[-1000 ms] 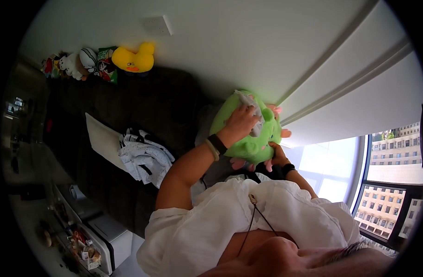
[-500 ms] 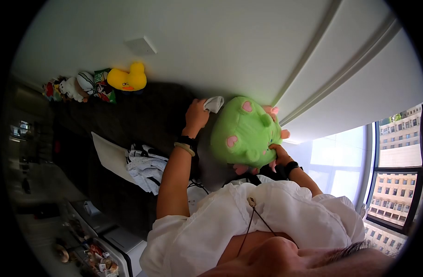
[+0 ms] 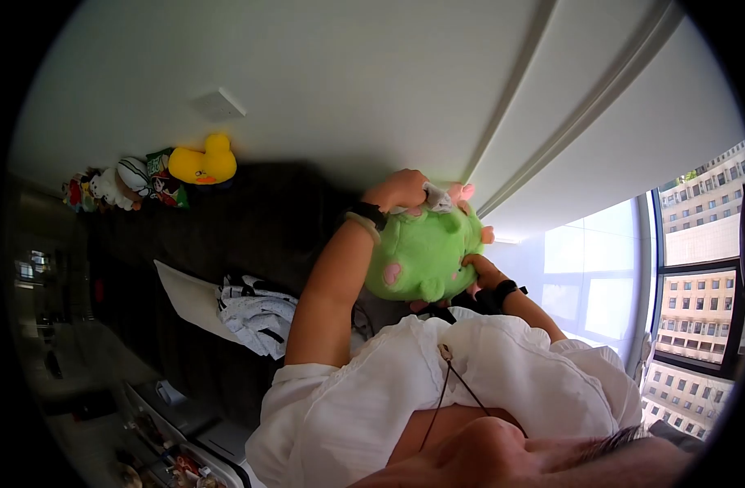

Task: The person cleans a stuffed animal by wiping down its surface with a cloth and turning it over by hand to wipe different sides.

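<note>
Toy point(image 3: 417, 256) of green plush, held before the chest, close to the wall point(image 3: 348, 98)

Looks light, soft and squashy, probably neither slippery nor fragile; best gripped, by judgement, around the plump body rather than by the small pink frills point(image 3: 488, 235). Faces toward the window point(image 3: 698, 268) side, with pink patches point(image 3: 393, 272) turned toward the dark sofa point(image 3: 258, 211). Seems to run lengthwise from sofa side to window side, though too round for certainty. Held near the face by the right hand point(image 3: 488, 275), with thumb on the fabric and remaining fingers mostly hidden. Gripped in the bunched fingers of the left hand point(image 3: 398, 189): a pale cloth point(image 3: 439, 198), right against the toy's upper side.
</note>
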`<action>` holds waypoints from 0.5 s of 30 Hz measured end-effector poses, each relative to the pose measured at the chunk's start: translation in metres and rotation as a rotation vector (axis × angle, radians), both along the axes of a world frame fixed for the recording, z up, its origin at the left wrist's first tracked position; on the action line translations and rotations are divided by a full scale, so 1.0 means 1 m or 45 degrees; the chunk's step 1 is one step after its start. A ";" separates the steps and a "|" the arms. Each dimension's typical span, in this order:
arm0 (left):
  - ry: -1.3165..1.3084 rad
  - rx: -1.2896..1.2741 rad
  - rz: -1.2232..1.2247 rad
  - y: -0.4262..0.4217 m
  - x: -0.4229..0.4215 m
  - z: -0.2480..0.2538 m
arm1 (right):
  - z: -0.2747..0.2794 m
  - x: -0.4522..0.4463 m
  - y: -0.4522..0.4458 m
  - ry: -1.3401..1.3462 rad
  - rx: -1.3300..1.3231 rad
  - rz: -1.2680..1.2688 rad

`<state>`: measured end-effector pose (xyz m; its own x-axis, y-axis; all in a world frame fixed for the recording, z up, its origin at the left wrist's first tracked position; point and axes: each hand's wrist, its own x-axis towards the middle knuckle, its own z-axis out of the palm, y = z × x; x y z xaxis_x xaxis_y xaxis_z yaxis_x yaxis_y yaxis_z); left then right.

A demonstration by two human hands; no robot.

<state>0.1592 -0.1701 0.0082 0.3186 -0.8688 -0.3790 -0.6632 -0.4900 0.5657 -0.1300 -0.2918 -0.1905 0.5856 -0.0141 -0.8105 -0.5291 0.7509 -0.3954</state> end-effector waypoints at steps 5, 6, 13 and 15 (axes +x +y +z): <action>0.222 -0.138 0.142 0.032 0.005 0.011 | -0.001 0.002 0.002 -0.050 -0.001 0.018; 0.307 -0.258 0.208 0.043 0.005 0.009 | -0.002 0.004 0.000 -0.058 0.003 0.040; 0.726 -0.630 0.828 0.120 -0.017 -0.032 | 0.000 0.006 0.001 0.010 -0.029 0.022; 0.653 -0.678 0.796 0.132 -0.035 -0.037 | -0.002 0.006 0.002 0.030 -0.035 0.025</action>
<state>0.1237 -0.0380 -0.0288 0.6871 -0.6966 -0.2065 0.0195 -0.2664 0.9637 -0.1243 -0.2903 -0.1921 0.5665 -0.0254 -0.8237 -0.5532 0.7291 -0.4029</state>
